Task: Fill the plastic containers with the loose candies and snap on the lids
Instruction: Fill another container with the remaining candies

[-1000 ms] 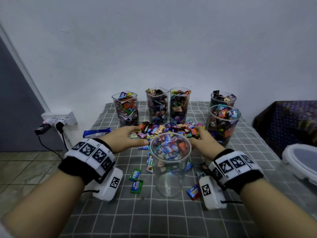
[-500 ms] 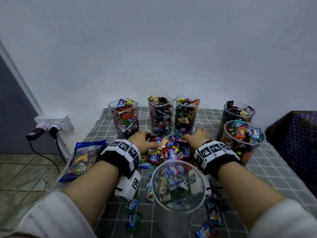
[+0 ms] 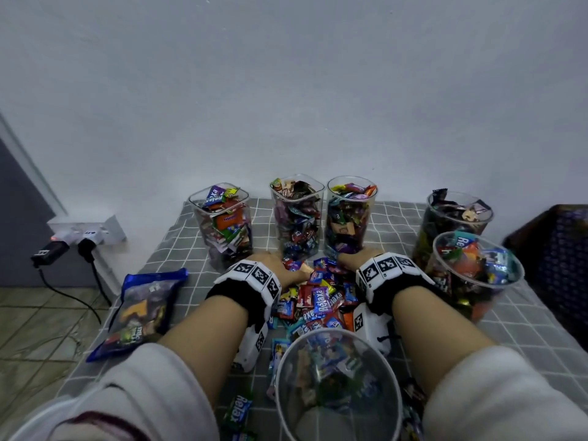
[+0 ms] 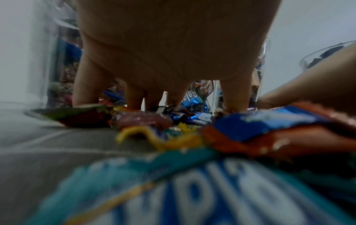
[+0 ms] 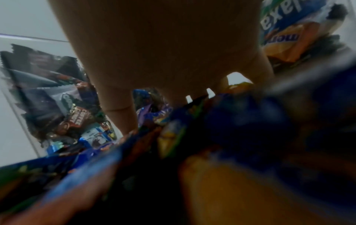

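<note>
Loose wrapped candies lie in a heap on the grey checked cloth. A clear round container, partly filled, stands nearest me with no lid on. My left hand and right hand rest at the far edge of the heap, just in front of the filled containers. In the left wrist view, the spread fingers point straight down onto the candies. The right wrist view shows fingers reaching down into the wrappers. Neither hand visibly holds anything.
Three full clear containers stand in a row at the back. Two round ones stand at the right. A blue candy bag lies at the left edge. A wall power strip and dark basket flank the table.
Both hands have moved away from the near container to the far side of the candy heap. My head has come closer and lower over the table.
</note>
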The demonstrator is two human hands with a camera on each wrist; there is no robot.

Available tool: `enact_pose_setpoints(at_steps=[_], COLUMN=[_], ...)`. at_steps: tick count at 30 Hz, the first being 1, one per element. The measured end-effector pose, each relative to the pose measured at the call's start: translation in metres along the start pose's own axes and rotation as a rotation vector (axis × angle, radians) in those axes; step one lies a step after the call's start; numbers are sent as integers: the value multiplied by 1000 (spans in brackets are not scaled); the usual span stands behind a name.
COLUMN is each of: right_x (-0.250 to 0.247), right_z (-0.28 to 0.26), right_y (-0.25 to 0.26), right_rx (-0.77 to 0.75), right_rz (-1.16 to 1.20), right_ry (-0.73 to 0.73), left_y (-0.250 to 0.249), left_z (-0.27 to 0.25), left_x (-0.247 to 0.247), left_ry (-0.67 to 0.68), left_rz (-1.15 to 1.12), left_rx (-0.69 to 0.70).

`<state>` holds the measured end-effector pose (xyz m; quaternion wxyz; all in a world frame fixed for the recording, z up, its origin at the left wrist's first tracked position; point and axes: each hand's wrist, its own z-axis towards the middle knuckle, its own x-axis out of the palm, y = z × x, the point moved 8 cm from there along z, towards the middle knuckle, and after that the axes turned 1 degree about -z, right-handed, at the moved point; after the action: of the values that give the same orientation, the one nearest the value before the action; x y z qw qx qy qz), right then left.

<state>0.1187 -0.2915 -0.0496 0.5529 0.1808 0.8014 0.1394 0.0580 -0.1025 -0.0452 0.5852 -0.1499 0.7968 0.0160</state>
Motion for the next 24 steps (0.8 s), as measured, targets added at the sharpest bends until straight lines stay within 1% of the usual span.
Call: enact_pose_setpoints(at_steps=[2, 7, 11, 15, 17, 20, 24], right_x=[1, 4, 6, 11, 13, 12, 1], right_z=[-2, -16, -33, -50, -55, -62, -78], right_y=[-2, 2, 6, 10, 12, 15, 16], right_rx=[2, -17, -51, -127, -172, -217, -259], right_rz=[-44, -137, -206, -347, -397, -427, -385], right_ry=[9, 41, 71, 122, 112, 47, -41], left_y=[-1, -2, -4, -8, -8, -5, -2], left_z=[-2, -16, -28, -41, -47, -54, -66], left_x=[-1, -3, 1, 5, 4, 1, -6], left_ry=[14, -4, -4, 11, 5, -41, -116], left_rz=[15, 13, 30, 24, -9, -86, -107], left_rx=[12, 59, 85, 115, 126, 133, 121])
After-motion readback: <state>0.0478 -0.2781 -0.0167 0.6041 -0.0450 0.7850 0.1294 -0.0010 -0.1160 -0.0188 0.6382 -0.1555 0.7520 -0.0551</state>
